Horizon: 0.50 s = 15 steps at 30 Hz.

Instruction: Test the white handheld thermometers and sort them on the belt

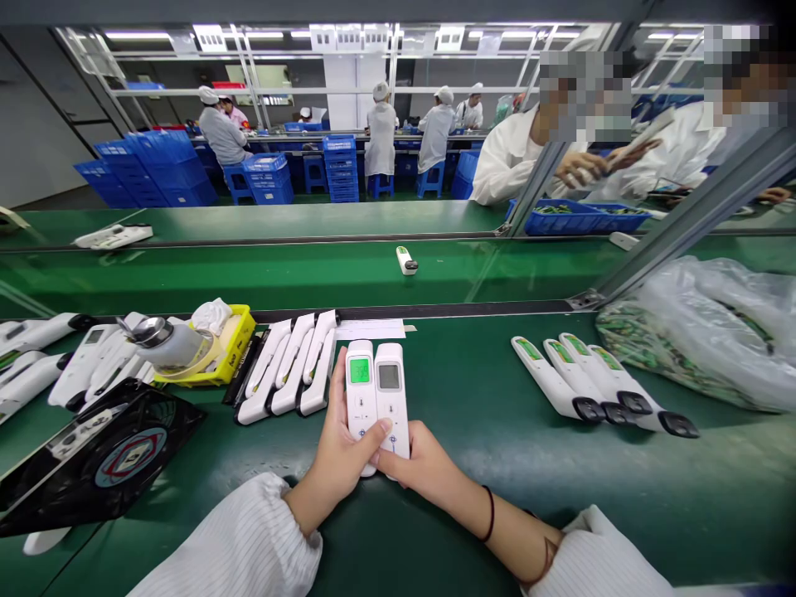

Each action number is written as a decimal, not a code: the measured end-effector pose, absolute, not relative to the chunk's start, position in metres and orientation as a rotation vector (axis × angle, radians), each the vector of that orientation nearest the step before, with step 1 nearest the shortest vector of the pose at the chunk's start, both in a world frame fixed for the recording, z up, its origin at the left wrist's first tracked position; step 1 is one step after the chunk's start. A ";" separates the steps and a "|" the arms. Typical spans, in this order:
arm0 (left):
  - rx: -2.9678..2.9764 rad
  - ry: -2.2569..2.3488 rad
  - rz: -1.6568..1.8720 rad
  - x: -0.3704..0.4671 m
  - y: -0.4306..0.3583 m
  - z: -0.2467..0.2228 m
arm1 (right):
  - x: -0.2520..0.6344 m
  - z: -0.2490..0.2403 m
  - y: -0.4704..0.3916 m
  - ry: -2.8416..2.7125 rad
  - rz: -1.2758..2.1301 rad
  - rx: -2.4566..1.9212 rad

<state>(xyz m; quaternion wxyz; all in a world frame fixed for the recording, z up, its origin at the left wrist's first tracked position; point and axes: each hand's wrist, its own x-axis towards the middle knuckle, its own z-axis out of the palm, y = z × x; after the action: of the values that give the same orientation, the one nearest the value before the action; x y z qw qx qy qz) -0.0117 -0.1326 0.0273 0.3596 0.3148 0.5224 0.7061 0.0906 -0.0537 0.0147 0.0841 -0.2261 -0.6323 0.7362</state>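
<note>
Side by side in front of me are two white infrared thermometers. The left one (361, 398) has a lit green screen with digits; the right one (390, 398) shows a grey screen. My left hand (339, 454) is wrapped round the left thermometer from its side, its thumb reaching across to the right one's buttons. My right hand (429, 464) grips the lower part of the right thermometer, thumb over its front. Just left of my hands, a row of open white thermometer housings (289, 365) lies on the green worktop (473, 514).
Several thermometers with green labels (572, 377) lie to the right, beside a plastic bag of circuit boards (677, 348). A yellow basket (242, 336), metal bottle (167, 344) and black fan-marked bag (105, 456) are left. One thermometer (406, 261) lies on the green belt. Co-workers sit across.
</note>
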 end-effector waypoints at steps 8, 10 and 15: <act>0.786 1.307 1.803 -0.012 -0.131 0.027 | 0.090 0.013 -0.054 -1.893 2.195 -0.687; 0.760 1.274 1.782 -0.014 -0.132 0.029 | 0.091 0.012 -0.053 -1.889 2.210 -0.708; 0.686 1.055 1.699 -0.022 -0.135 0.032 | 0.094 0.012 -0.050 -1.669 2.347 -0.710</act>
<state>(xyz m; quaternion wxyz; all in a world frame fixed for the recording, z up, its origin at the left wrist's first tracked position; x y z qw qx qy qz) -0.0216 -0.1354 0.0321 0.4914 0.2827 0.4347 0.6997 0.0938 -0.0500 0.0123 0.0876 -0.2384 -0.5605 0.7883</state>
